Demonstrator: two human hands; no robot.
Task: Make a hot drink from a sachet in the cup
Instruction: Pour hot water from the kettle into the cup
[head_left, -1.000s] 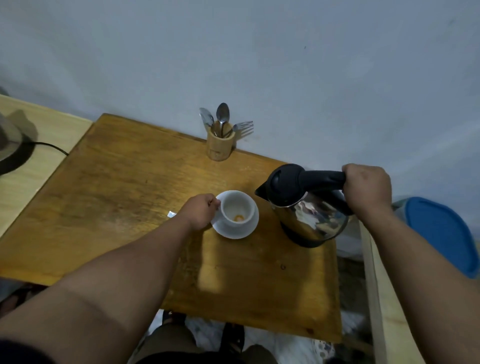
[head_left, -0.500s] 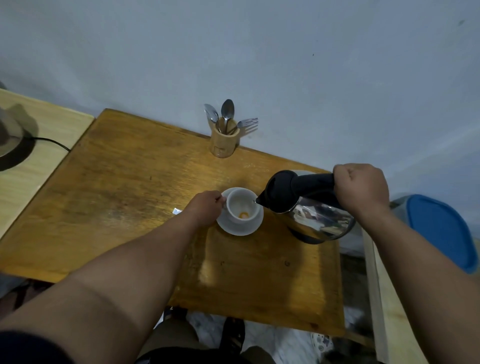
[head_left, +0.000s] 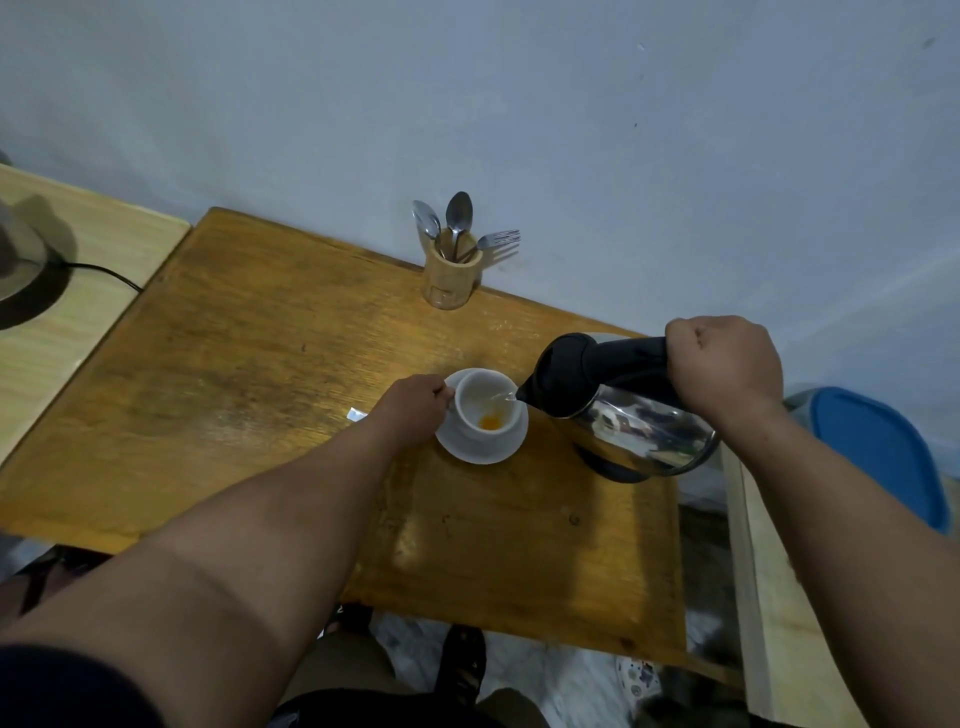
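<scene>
Pouring step in hand: right hand (head_left: 724, 366) clamped on the tilted kettle (head_left: 631, 415) handle, water entering the cup (head_left: 488, 405) on its saucer (head_left: 480, 449) mid-table, left hand (head_left: 415, 408) gripping the cup's handle side; next calls for levelling the kettle before overfilling.

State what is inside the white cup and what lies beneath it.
Inside the cup: orange powder and water arriving from the kettle. Beneath: a white saucer; its centre is covered.
</scene>
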